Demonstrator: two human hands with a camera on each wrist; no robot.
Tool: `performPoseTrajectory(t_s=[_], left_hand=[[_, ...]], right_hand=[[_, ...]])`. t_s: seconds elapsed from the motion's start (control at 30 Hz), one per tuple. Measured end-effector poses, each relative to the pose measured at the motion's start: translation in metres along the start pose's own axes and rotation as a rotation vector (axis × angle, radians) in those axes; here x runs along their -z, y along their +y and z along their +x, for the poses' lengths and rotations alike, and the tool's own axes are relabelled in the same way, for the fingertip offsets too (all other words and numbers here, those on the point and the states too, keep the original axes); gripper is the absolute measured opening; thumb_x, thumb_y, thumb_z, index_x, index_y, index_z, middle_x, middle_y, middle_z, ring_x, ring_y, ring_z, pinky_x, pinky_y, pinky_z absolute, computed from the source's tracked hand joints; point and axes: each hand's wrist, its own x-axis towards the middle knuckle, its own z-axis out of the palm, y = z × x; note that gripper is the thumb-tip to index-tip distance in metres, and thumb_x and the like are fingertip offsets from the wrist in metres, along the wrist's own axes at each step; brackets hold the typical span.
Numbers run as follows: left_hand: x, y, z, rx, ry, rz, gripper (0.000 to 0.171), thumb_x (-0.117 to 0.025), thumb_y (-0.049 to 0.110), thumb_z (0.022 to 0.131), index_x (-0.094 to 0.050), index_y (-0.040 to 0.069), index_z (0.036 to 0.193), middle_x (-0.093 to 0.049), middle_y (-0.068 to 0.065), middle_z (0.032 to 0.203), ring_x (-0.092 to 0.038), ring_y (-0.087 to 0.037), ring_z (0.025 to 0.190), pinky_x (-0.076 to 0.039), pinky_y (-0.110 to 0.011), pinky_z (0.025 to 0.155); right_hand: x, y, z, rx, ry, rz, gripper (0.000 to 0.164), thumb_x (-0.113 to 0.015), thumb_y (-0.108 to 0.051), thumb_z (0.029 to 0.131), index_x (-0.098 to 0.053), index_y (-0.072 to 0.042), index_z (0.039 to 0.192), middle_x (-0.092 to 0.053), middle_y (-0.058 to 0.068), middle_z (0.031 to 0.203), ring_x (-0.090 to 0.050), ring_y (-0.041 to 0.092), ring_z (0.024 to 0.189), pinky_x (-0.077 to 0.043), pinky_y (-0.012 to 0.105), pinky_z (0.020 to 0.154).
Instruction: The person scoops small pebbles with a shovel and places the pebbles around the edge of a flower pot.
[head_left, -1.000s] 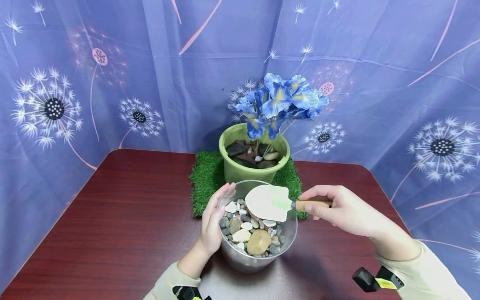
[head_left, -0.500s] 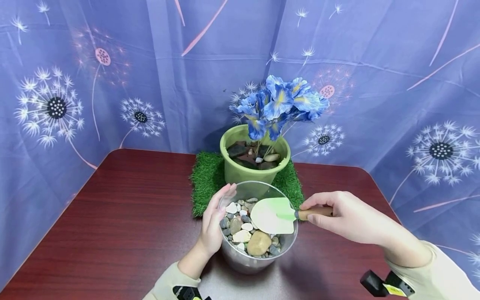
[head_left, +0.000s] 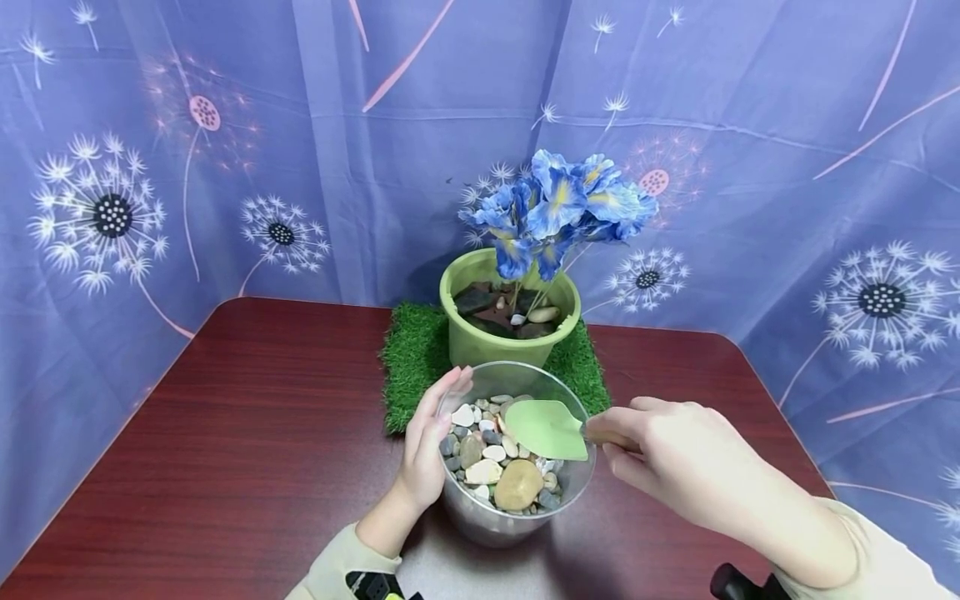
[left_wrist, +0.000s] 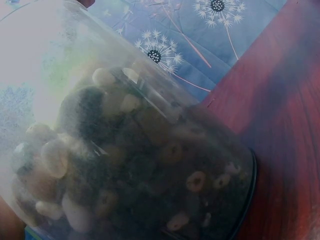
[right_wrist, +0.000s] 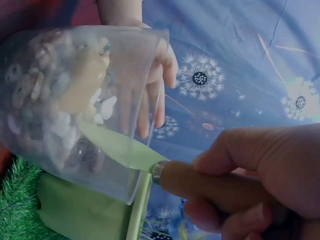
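At lower centre of the head view, the left hand (head_left: 426,450) lays straight fingers against the clear jar (head_left: 517,517) of pebbles (head_left: 491,467) to steady it on the tabletop (head_left: 225,467), while the right hand (head_left: 675,467) grips the trowel (head_left: 547,429) handle, blade angled into the pebbles.

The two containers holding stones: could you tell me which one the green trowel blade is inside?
The clear glass bowl of mixed pebbles, steadied by the left hand; the green plastic flowerpot stands behind it on the grass mat.
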Motion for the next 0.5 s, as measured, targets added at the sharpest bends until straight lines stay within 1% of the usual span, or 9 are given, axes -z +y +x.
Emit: performPoseTrajectory(t_s=[0.07, 0.13, 0.23, 0.27, 0.33, 0.4, 0.5], left_hand=[[0.000, 0.000, 0.000, 0.001, -0.002, 0.004, 0.049, -0.025, 0.001, 0.090, -0.030, -0.021, 0.133, -0.040, -0.043, 0.130, -0.048, -0.027, 0.128, -0.035, -0.029, 0.112], [0.000, 0.000, 0.000, 0.000, -0.004, 0.006, 0.049, -0.025, 0.001, 0.090, -0.030, -0.021, 0.134, -0.040, -0.043, 0.130, -0.048, -0.028, 0.128, -0.035, -0.030, 0.112], [0.000, 0.000, 0.000, 0.003, 0.000, 0.008, 0.049, -0.025, 0.002, 0.090, -0.030, -0.021, 0.134, -0.040, -0.044, 0.130, -0.048, -0.028, 0.127, -0.035, -0.030, 0.112], [0.000, 0.000, 0.000, 0.004, 0.001, 0.010, 0.049, -0.025, 0.001, 0.090, -0.030, -0.021, 0.134, -0.040, -0.044, 0.130, -0.048, -0.028, 0.127, -0.035, -0.029, 0.112], [0.000, 0.000, 0.000, 0.006, 0.002, 0.013, 0.049, -0.025, 0.001, 0.090, -0.031, -0.020, 0.134, -0.040, -0.044, 0.130, -0.048, -0.028, 0.127, -0.035, -0.029, 0.111], [0.000, 0.000, 0.000, 0.005, -0.001, 0.013, 0.049, -0.025, 0.001, 0.090, -0.030, -0.020, 0.134, -0.040, -0.044, 0.130, -0.048, -0.028, 0.127, -0.035, -0.029, 0.111], [0.001, 0.000, 0.001, -0.001, 0.005, 0.019, 0.049, -0.025, 0.001, 0.090, -0.031, -0.021, 0.133, -0.041, -0.043, 0.130, -0.049, -0.027, 0.127, -0.035, -0.029, 0.111]], right_hand=[[-0.001, 0.004, 0.002, -0.015, -0.031, 0.033, 0.030, -0.072, -0.011, 0.070, -0.070, -0.031, 0.092, -0.052, -0.024, 0.073, -0.039, -0.008, 0.061, -0.034, 0.015, 0.049], [-0.002, 0.009, 0.006, -0.047, -0.083, 0.095, 0.028, -0.070, -0.011, 0.073, -0.071, -0.030, 0.093, -0.056, -0.025, 0.075, -0.042, -0.008, 0.063, -0.036, 0.016, 0.053], [-0.004, 0.019, 0.014, -0.108, -0.200, 0.234, 0.023, -0.067, -0.012, 0.078, -0.071, -0.026, 0.097, -0.065, -0.024, 0.081, -0.056, -0.008, 0.070, -0.044, 0.018, 0.059], [-0.005, 0.022, 0.016, -0.124, -0.235, 0.271, 0.022, -0.065, -0.013, 0.080, -0.071, -0.024, 0.098, -0.068, -0.022, 0.084, -0.061, -0.006, 0.074, -0.047, 0.019, 0.062], [-0.006, 0.025, 0.020, -0.142, -0.293, 0.316, 0.020, -0.063, -0.014, 0.083, -0.071, -0.023, 0.100, -0.071, -0.020, 0.089, -0.066, -0.003, 0.082, -0.050, 0.021, 0.066], [-0.008, 0.027, 0.022, -0.133, -0.321, 0.332, 0.020, -0.062, -0.015, 0.083, -0.070, -0.024, 0.099, -0.071, -0.021, 0.090, -0.067, -0.002, 0.085, -0.051, 0.021, 0.067], [-0.008, 0.028, 0.026, -0.103, -0.322, 0.328, 0.020, -0.062, -0.014, 0.082, -0.070, -0.024, 0.097, -0.070, -0.022, 0.089, -0.066, -0.004, 0.082, -0.050, 0.020, 0.065]])
